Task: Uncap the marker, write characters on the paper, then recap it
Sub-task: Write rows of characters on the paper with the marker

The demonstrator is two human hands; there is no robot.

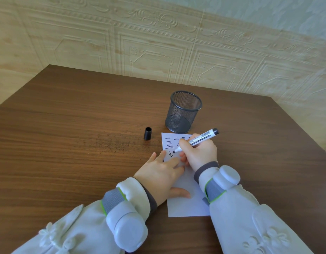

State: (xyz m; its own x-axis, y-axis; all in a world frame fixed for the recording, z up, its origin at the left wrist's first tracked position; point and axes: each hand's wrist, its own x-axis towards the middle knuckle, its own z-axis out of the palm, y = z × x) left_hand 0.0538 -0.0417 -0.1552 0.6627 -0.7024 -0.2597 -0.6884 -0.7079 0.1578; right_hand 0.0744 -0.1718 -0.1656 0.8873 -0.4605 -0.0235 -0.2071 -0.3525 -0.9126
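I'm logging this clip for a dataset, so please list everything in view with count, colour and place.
table: one, dark brown wood grain, fills the lower view, against the wall.
wall: one, cream embossed panels, behind the table.
pen holder: one, dark grey mesh, upright just beyond the paper.
cap: one, black, standing on the table left of the paper.
paper: one, white with black strokes, under both hands.
marker: one, white with black ends, tip on the paper.
wrist devices: two, pale grey, strapped over the sleeves.
left hand: flat, pressing the paper.
right hand: gripping the marker.
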